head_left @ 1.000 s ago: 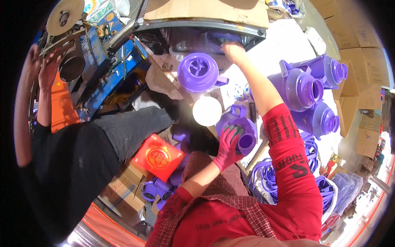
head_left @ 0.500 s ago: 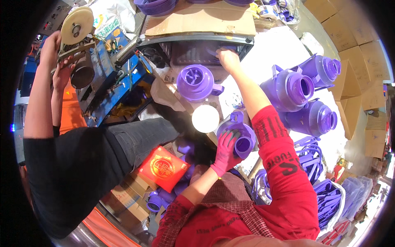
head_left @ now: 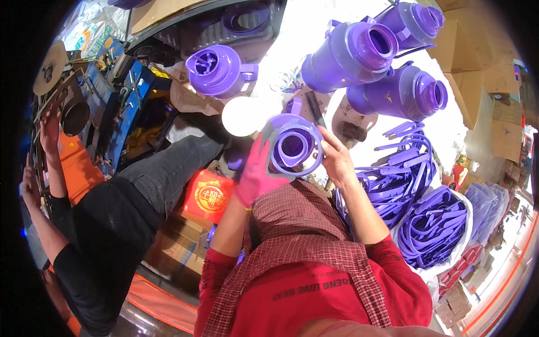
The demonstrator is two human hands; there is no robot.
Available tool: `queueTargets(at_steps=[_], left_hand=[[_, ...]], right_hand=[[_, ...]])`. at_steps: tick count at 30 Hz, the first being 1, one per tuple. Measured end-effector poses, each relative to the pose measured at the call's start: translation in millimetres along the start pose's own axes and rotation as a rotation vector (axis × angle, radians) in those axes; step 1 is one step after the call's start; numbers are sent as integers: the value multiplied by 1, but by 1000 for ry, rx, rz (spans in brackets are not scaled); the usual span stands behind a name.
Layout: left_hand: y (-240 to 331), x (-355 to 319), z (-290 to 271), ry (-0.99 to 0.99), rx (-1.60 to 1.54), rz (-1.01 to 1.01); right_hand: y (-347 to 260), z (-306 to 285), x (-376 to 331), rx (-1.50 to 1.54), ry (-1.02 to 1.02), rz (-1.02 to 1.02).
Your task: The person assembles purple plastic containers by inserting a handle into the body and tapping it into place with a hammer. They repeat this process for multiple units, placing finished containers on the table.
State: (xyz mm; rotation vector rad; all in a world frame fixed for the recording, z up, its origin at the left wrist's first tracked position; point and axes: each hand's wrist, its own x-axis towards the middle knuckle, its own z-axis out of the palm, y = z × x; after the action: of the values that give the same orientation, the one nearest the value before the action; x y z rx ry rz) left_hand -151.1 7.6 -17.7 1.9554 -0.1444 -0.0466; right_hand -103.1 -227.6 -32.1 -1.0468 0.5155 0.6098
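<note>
A purple thermos jug [head_left: 284, 121] stands close to my body, its round mouth facing up. My left hand [head_left: 259, 173], in a pink glove with grey fingertips, wraps around the jug's left side. Around the neck lies a loose purple ring [head_left: 307, 170], slightly tilted. My bare right hand [head_left: 337, 160] pinches the ring's right side between thumb and fingers. A second purple jug [head_left: 216, 77] stands farther left, with a spoked part inside its mouth. Just beside the held jug is a glowing white disc [head_left: 244, 117].
Several finished-looking purple jugs [head_left: 353, 56] stand at the right. Purple handles [head_left: 401, 163] lie heaped below them, with more in a white sack [head_left: 463, 224]. A black open box [head_left: 196, 33] sits at the back. At left, a co-worker's hands [head_left: 49, 132] are at a machine.
My right hand has come back from the black box and now holds a purple ring at the jug's neck. The jug is more upright, still in my left hand. The view has shifted right.
</note>
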Motion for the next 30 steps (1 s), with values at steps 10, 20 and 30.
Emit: queueTargets(at_steps=[10, 20, 30], left_hand=[[-21, 3, 5, 46, 213, -8], [-38, 2, 9, 45, 255, -45], [-45, 3, 12, 1, 281, -95]], right_hand=[[-15, 7, -3, -1117, -187, -431], [-11, 6, 10, -1219, -193, -459], [-17, 12, 9, -1224, -215, -493]])
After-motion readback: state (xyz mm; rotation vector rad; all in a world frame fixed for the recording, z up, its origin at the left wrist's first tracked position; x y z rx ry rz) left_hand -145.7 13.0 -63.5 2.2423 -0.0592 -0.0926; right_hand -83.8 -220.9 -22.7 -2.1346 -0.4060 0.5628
